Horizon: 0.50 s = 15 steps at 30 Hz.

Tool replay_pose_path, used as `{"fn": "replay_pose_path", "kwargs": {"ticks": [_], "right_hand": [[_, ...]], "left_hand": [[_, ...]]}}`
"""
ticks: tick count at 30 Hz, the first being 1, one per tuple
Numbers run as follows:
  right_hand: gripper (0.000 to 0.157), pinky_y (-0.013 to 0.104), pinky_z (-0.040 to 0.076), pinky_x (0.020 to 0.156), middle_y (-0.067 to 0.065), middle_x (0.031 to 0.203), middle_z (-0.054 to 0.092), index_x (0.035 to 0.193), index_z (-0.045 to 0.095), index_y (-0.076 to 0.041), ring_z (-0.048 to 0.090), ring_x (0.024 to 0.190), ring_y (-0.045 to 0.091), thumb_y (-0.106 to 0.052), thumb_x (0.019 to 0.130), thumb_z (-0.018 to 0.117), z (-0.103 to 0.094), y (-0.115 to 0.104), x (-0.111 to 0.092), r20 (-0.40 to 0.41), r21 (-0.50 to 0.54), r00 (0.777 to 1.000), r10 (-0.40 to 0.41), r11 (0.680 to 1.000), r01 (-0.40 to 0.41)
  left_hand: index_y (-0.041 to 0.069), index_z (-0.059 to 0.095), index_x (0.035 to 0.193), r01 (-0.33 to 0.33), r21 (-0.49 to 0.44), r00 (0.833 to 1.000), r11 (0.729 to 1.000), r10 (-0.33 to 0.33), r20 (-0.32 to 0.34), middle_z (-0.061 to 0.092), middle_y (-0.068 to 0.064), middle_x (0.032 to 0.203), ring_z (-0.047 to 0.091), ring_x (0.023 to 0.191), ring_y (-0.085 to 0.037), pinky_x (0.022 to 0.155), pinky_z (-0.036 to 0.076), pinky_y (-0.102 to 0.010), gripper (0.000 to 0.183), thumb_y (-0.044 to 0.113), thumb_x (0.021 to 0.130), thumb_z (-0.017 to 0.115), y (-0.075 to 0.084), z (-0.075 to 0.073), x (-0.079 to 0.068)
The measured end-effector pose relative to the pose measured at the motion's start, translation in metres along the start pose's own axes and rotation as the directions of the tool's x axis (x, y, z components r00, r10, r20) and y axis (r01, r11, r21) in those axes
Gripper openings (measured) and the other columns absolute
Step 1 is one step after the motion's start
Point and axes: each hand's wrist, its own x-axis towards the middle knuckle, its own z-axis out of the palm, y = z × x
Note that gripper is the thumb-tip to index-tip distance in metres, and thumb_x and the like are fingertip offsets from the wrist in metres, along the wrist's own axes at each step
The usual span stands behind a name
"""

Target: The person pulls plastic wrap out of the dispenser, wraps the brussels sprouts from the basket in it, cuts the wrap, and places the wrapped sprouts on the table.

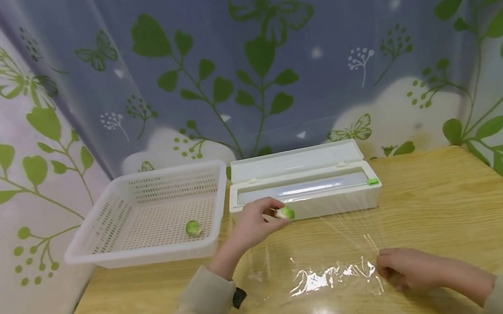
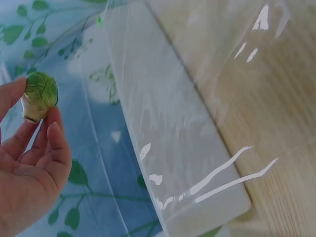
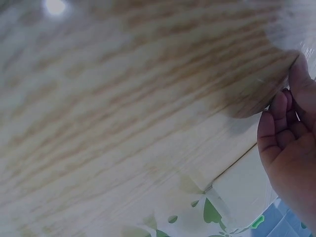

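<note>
My left hand (image 1: 255, 224) pinches a small green Brussels sprout (image 2: 40, 94) between thumb and fingertips, in front of the white cling film box (image 1: 308, 208). In the left wrist view the sprout's pale cut end points down. My right hand (image 1: 412, 267) pinches the near right corner of a clear sheet of cling film (image 1: 318, 280). The film runs from the box toward me over the table, with creases fanning to the right hand. In the right wrist view the thumb and curled fingers (image 3: 279, 133) meet at the film's edge.
A white plastic basket (image 1: 149, 256) stands at the left with another Brussels sprout (image 1: 193, 228) inside. The box lid (image 1: 296, 161) is raised at the back; a green slider (image 1: 373, 181) sits at its right end. A patterned curtain (image 1: 237, 61) hangs behind the wooden table (image 1: 458, 202).
</note>
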Motion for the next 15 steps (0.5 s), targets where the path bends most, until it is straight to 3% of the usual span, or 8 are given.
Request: {"fn": "replay_pose_path", "kwargs": {"ticks": [4, 9, 15], "right_hand": [[0.038, 0.018, 0.034, 0.053, -0.015, 0.074, 0.034, 0.073, 0.045, -0.019, 0.034, 0.064, 0.000, 0.001, 0.053, 0.070, 0.001, 0.001, -0.001, -0.023, -0.020, 0.999, -0.035, 0.999, 0.035], [0.037, 0.017, 0.034, 0.053, -0.015, 0.073, 0.034, 0.072, 0.044, -0.018, 0.034, 0.063, -0.001, 0.003, 0.054, 0.068, 0.002, 0.000, -0.003, -0.034, -0.024, 0.999, -0.039, 0.999, 0.039], [0.037, 0.018, 0.034, 0.053, -0.014, 0.073, 0.034, 0.073, 0.045, -0.018, 0.034, 0.063, 0.000, 0.002, 0.053, 0.069, 0.001, 0.000, -0.001, -0.037, -0.039, 0.999, -0.038, 0.999, 0.036]], "left_hand": [[0.003, 0.059, 0.100, -0.014, 0.047, 0.995, 0.999, 0.010, 0.098, 0.059, -0.007, 0.099, 0.058, 0.086, -0.018, 0.065, 0.047, -0.019, 0.027, 0.016, 0.078, 0.068, 0.009, 0.012, -0.002], [0.002, 0.059, 0.096, -0.051, 0.102, 0.986, 0.993, 0.034, 0.165, 0.059, -0.008, 0.095, 0.057, 0.084, -0.019, 0.065, 0.047, -0.019, 0.025, 0.014, 0.077, 0.069, 0.015, 0.024, -0.003], [0.003, 0.060, 0.091, -0.087, 0.185, 0.957, 0.979, 0.031, 0.287, 0.060, -0.001, 0.087, 0.057, 0.079, -0.011, 0.071, 0.045, -0.019, 0.022, 0.014, 0.075, 0.069, 0.015, 0.044, -0.007]]}}
